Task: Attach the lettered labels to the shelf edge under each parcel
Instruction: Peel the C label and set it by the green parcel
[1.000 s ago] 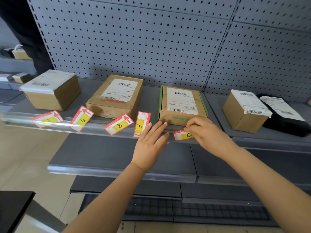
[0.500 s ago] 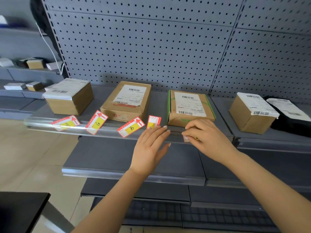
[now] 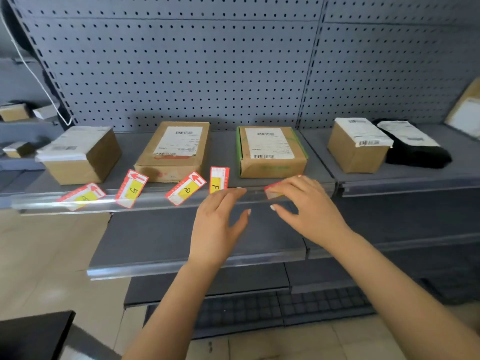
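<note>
Several cardboard parcels stand on the grey shelf; the green-taped parcel [image 3: 271, 152] is in the middle. Along the clear shelf edge strip [image 3: 155, 202] sit red-and-yellow labels: one at the far left [image 3: 82, 196], a G label [image 3: 131, 188], a B label [image 3: 185, 191] and an F label [image 3: 218, 180], all crooked. My right hand [image 3: 309, 206] presses another label [image 3: 272, 192] against the strip under the green-taped parcel; its letter is hidden by my fingers. My left hand [image 3: 218, 224] hovers flat beside it, fingers spread, fingertips at the strip.
A small box [image 3: 358, 146] and a black bag parcel [image 3: 415, 149] lie on the right shelf section. A lower shelf [image 3: 197, 258] juts out beneath my hands. A dark tabletop corner [image 3: 31, 336] shows at bottom left. Pegboard backs the shelf.
The view has shifted, so the shelf sits further right in the frame. My right hand has covered more of the label on the strip. My left hand has spread slightly.
</note>
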Motion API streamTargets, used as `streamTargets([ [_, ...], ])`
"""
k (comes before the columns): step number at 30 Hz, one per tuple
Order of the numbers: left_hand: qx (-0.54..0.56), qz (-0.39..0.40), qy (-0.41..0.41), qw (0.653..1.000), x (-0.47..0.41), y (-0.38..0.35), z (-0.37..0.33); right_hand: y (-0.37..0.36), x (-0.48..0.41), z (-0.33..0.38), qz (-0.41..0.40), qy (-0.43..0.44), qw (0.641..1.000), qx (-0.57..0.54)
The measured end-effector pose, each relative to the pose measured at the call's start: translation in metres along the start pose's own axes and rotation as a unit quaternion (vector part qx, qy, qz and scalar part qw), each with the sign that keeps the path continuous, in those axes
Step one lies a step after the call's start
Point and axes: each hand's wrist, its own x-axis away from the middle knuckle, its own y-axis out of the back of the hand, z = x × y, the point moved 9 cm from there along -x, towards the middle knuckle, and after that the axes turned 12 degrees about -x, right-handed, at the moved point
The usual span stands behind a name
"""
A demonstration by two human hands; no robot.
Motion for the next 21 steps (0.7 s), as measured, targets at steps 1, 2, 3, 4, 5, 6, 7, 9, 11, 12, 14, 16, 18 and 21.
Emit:
streamTargets([
  [1,0.009,0.011,-0.006,1.000,-0.001,-0.005,-0.011,0.009,0.009,-0.004,-0.011,-0.011,1.000,0.004],
  [2,0.018,0.025,-0.012,0.999,-0.001,-0.010,-0.022,0.019,0.018,-0.007,-0.022,-0.021,0.999,0.010],
  [3,0.027,0.043,-0.019,0.999,-0.002,-0.018,-0.034,0.029,0.028,-0.012,-0.031,-0.031,0.999,0.017],
  [4,0.036,0.067,-0.028,0.997,-0.003,-0.026,-0.047,0.040,0.039,-0.017,-0.039,-0.041,0.998,0.024],
  [5,0.042,0.092,-0.038,0.994,-0.004,-0.035,-0.062,0.051,0.050,-0.024,-0.046,-0.052,0.997,0.031],
  [6,0.047,0.114,-0.051,0.991,-0.004,-0.044,-0.079,0.063,0.063,-0.030,-0.052,-0.063,0.996,0.040],
  [7,0.052,0.129,-0.066,0.988,-0.005,-0.051,-0.097,0.075,0.076,-0.038,-0.058,-0.074,0.994,0.049],
  [9,0.063,0.140,-0.093,0.984,-0.005,-0.064,-0.136,0.102,0.105,-0.053,-0.069,-0.093,0.991,0.070],
  [11,0.071,0.149,-0.108,0.980,-0.002,-0.078,-0.178,0.129,0.136,-0.069,-0.073,-0.110,0.987,0.088],
  [12,0.079,0.152,-0.114,0.979,0.000,-0.085,-0.200,0.143,0.152,-0.077,-0.073,-0.120,0.985,0.097],
  [14,0.093,0.157,-0.130,0.975,0.008,-0.100,-0.247,0.173,0.186,-0.094,-0.071,-0.139,0.981,0.117],
  [16,0.116,0.175,-0.131,0.969,0.018,-0.118,-0.292,0.205,0.220,-0.111,-0.072,-0.156,0.976,0.135],
  [18,0.147,0.190,-0.122,0.963,0.028,-0.139,-0.336,0.238,0.256,-0.128,-0.078,-0.175,0.970,0.149],
  [21,0.182,0.202,-0.127,0.954,0.041,-0.166,-0.404,0.283,0.305,-0.155,-0.088,-0.198,0.961,0.172],
])
